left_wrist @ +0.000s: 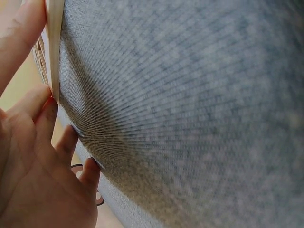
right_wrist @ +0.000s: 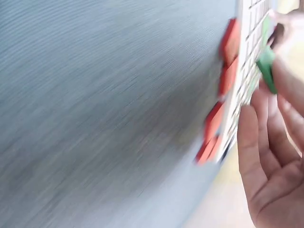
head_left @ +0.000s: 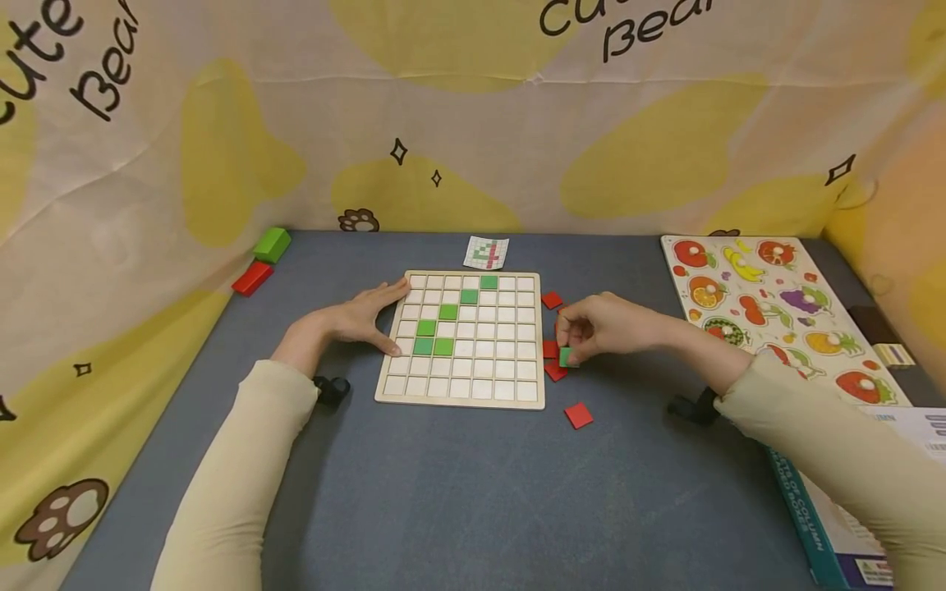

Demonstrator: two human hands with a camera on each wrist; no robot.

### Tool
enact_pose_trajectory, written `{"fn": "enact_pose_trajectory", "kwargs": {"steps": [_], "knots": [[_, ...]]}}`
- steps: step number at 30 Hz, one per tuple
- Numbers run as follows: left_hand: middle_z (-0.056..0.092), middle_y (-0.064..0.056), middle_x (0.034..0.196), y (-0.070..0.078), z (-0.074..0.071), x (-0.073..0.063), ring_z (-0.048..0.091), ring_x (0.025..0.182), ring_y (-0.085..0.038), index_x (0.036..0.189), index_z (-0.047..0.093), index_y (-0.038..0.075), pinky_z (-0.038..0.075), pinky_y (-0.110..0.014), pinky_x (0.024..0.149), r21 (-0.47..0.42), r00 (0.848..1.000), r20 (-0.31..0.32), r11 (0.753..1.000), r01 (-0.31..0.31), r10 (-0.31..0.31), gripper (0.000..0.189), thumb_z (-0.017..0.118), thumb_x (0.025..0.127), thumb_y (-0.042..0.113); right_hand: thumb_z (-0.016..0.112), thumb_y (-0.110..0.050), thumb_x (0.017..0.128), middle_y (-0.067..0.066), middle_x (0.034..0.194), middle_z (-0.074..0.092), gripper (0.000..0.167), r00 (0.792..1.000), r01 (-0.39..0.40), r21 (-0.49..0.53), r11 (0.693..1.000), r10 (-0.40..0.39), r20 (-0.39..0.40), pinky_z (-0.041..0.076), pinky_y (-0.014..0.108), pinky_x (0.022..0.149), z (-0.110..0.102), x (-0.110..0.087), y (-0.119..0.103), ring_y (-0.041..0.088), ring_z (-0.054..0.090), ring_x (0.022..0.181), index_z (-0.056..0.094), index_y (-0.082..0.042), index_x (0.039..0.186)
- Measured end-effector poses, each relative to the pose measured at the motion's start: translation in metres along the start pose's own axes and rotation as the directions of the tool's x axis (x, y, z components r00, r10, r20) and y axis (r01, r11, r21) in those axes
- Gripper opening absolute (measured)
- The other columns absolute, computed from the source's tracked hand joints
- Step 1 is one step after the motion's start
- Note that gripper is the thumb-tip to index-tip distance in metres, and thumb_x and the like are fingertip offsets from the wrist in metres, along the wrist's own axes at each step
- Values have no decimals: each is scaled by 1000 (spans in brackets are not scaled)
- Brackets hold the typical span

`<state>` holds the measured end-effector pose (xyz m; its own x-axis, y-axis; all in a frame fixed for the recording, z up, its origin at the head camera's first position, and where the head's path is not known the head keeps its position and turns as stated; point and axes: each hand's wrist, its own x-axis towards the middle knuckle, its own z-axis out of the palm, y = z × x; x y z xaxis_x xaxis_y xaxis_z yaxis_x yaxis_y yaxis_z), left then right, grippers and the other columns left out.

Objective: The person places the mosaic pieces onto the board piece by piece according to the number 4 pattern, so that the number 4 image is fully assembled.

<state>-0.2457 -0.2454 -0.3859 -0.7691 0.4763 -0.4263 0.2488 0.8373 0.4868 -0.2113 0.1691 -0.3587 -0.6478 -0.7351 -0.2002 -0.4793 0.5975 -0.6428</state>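
Note:
A wooden grid board (head_left: 460,398) with white squares lies flat on the table, with several green tiles (head_left: 447,312) set in its cells. At the board's left edge rests my left hand (head_left: 355,318), thumb and fingers spread; in the left wrist view its fingertips touch the rim. My right hand (head_left: 608,322) pinches a green square tile (head_left: 567,357) between thumb and fingers, just off the board's right edge. The right wrist view, blurred, shows this tile (right_wrist: 267,69) held up near the grid. Several red tiles (head_left: 552,300) lie along that edge, partly hidden by the hand.
Behind the board lies a small pattern card (head_left: 485,254). A red block (head_left: 253,279) and a green block (head_left: 272,245) sit at the far left. On the right are a fruit picture board (head_left: 746,287) and a box (head_left: 835,525). One red tile (head_left: 579,415) lies nearer.

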Motion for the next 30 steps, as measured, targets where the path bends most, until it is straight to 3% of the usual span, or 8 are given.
{"fn": "enact_pose_trajectory", "kwargs": {"steps": [7, 12, 16, 24, 30], "knots": [[-4, -10, 169, 0, 0, -1, -8, 156, -40, 161, 3, 15, 1, -66, 122, -9, 1000, 1, 1000, 8, -8, 120, 84, 76, 40, 75, -15, 87, -2, 80, 71, 5, 988, 24, 6, 1000, -23, -156, 49, 24, 68, 15, 42, -30, 9, 62, 74, 73, -15, 92], [-5, -10, 169, 0, -1, -2, -8, 156, -40, 161, 3, 15, 1, -66, 122, -1, 1000, 1, 1000, 6, -6, 119, 84, 77, 39, 71, -10, 87, 1, 80, 73, 6, 978, 30, 16, 999, -26, -207, 49, 24, 71, 29, 73, -48, 9, 63, 73, 75, -12, 91], [-5, -9, 169, 1, -1, -2, -8, 156, -40, 161, 3, 15, 1, -65, 122, 2, 1000, 2, 1000, -5, 5, 119, 83, 77, 40, 73, -10, 86, 0, 79, 74, 6, 975, -27, 29, 999, 33, -221, 49, 24, 72, 36, 92, -58, 10, 64, 73, 76, -13, 90], [-5, -9, 169, 1, -1, -2, -8, 156, -40, 161, 3, 15, 1, -66, 121, -3, 1000, -6, 1000, 3, -3, 120, 84, 76, 40, 77, -12, 85, 3, 82, 75, 4, 970, -94, 5, 996, 93, -223, 50, 24, 73, 45, 109, -65, 13, 65, 75, 77, -11, 89], [-6, -8, 169, 0, 0, -1, -8, 156, -40, 161, 3, 15, 1, -66, 122, -3, 1000, -5, 1000, -1, 1, 120, 84, 76, 40, 77, -12, 84, 2, 84, 76, 3, 977, -73, -58, 996, 60, -203, 51, 26, 79, 54, 112, -68, 13, 66, 80, 78, -12, 88]]}}
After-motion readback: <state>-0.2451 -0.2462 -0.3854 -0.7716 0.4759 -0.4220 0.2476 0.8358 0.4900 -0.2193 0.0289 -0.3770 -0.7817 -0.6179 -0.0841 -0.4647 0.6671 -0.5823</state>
